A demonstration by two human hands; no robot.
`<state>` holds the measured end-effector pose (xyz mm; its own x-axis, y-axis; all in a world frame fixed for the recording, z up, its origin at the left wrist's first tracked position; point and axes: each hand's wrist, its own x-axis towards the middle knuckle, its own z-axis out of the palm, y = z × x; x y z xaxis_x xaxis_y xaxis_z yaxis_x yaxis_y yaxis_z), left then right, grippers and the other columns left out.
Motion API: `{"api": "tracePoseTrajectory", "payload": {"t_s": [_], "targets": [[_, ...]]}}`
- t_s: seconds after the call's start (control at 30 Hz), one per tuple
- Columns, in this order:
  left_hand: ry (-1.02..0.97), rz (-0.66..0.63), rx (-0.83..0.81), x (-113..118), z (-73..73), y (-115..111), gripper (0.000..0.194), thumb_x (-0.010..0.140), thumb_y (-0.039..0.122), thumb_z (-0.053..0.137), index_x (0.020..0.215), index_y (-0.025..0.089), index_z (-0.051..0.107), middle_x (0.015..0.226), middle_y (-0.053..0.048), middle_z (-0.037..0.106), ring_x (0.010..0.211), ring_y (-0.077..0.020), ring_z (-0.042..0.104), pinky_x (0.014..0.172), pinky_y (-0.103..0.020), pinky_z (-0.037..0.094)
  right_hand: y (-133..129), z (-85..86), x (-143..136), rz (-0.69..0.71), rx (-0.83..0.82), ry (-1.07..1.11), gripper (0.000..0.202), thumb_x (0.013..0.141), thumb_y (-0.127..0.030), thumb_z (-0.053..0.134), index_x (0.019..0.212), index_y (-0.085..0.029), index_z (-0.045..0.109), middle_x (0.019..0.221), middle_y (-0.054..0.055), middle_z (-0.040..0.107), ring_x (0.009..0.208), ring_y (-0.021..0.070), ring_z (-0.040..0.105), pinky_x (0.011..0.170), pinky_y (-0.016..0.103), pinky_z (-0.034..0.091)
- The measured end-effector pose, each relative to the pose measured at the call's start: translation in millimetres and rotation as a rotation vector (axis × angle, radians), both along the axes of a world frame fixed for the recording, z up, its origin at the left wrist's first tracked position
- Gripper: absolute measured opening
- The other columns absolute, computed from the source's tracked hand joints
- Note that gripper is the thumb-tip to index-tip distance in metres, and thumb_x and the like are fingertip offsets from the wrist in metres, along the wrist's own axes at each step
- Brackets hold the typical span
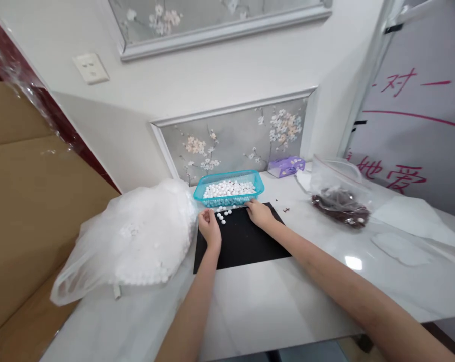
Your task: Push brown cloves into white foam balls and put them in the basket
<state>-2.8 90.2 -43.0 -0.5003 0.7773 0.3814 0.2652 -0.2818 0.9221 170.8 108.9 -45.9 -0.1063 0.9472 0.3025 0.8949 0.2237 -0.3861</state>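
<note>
A turquoise plastic basket [263,188] stands against the wall, heaped with small white balls [230,189]. In front of it lies a black rectangular mat [246,242], with several loose white balls [221,217] on its far left part. My left hand [210,230] is over the mat's far left corner, its fingers curled together. What they hold, if anything, is too small to make out. Close to the basket's front right side is my right hand [259,213], fingers bent and pressed together at the mat's far edge. Its fingertips are partly hidden.
A big translucent bag [152,234] of white balls fills the left of the white marble table [250,301]. On the right are a zip bag [340,203] with dark brown pieces, a purple tissue pack [286,166] and crumpled plastic. A cardboard box [31,201] borders the left.
</note>
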Motion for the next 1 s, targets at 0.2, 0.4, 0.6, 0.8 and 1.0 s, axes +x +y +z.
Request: {"api": "tracePoseTrajectory", "payload": {"t_s": [0.2,0.4,0.6,0.8,1.0], "targets": [[-0.005,-0.232,0.039,28,2.0,-16,0.030,0.070,0.036,0.065,0.093,0.017,0.058,0.085,-0.007,0.063,0.079,-0.0172,0.061,0.071,-0.028,0.048,3,0.9,-2,-0.004,0.077,0.155,0.015,0.085,-0.022,0.048,0.083,-0.017,0.061,0.093,0.007,0.062,0.080,0.0159,0.059,0.068,0.024,0.040],[-0.059,-0.453,-0.063,38,-1.5,-16,0.030,0.072,0.039,0.064,0.088,0.014,0.062,0.084,-0.007,0.066,0.076,-0.0166,0.064,0.068,-0.027,0.050,-1,1.0,-15,-0.067,0.205,0.401,0.019,0.089,-0.023,0.043,0.078,-0.015,0.057,0.081,0.004,0.059,0.071,0.0121,0.056,0.066,0.022,0.042],[-0.337,-0.502,-0.178,40,1.5,-15,0.034,0.063,0.030,0.074,0.091,0.012,0.064,0.079,-0.005,0.067,0.072,-0.0131,0.063,0.068,-0.024,0.048,-10,2.9,-25,0.076,0.317,0.490,0.013,0.089,-0.021,0.041,0.086,-0.017,0.053,0.089,0.004,0.056,0.074,0.0120,0.056,0.067,0.022,0.042],[-0.443,-0.444,-0.190,40,2.4,-15,0.027,0.063,0.024,0.074,0.087,0.012,0.067,0.087,-0.008,0.069,0.078,-0.0136,0.063,0.071,-0.024,0.047,-19,5.7,-25,0.133,0.323,0.285,0.021,0.093,-0.024,0.033,0.093,-0.016,0.052,0.096,0.006,0.056,0.066,0.0113,0.056,0.056,0.022,0.037],[-0.491,-0.413,-0.191,41,2.3,-13,0.022,0.064,0.024,0.073,0.083,0.013,0.070,0.082,-0.006,0.069,0.074,-0.0116,0.063,0.071,-0.024,0.047,-22,7.4,-27,0.136,0.317,0.051,0.029,0.095,-0.026,0.026,0.098,-0.015,0.052,0.098,0.007,0.056,0.061,0.0099,0.054,0.050,0.023,0.031]]}}
